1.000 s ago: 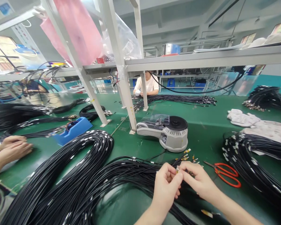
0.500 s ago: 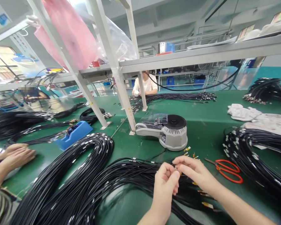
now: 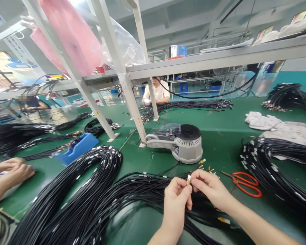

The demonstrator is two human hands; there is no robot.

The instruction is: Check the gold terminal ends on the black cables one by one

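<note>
Between my fingertips is the end of a black cable (image 3: pixel 189 179), showing a small silver connector with a bit of amber tape. My left hand (image 3: pixel 177 199) is closed in a pinch around it from below. On the right side, my right hand (image 3: pixel 209 187) pinches at the same cable end, thumb and forefinger together. Beneath both hands runs a bundle of black cables (image 3: pixel 142 185), and several of its taped ends (image 3: pixel 223 220) stick out to the right. Red-handled scissors (image 3: pixel 246 183) lie to the right of my right hand.
A grey tape dispenser (image 3: pixel 187 146) stands beyond my hands. A blue tape holder (image 3: pixel 79 149) sits left. Coiled cables (image 3: pixel 265 163) and white gloves (image 3: pixel 283 127) lie right. A co-worker's hands (image 3: pixel 17 173) are at the left edge. Shelf posts (image 3: pixel 127 92) rise from the green table.
The silver connector now shows upright between my fingertips, where it was mostly hidden. My hands have shifted slightly left in the view, along with the whole scene.
</note>
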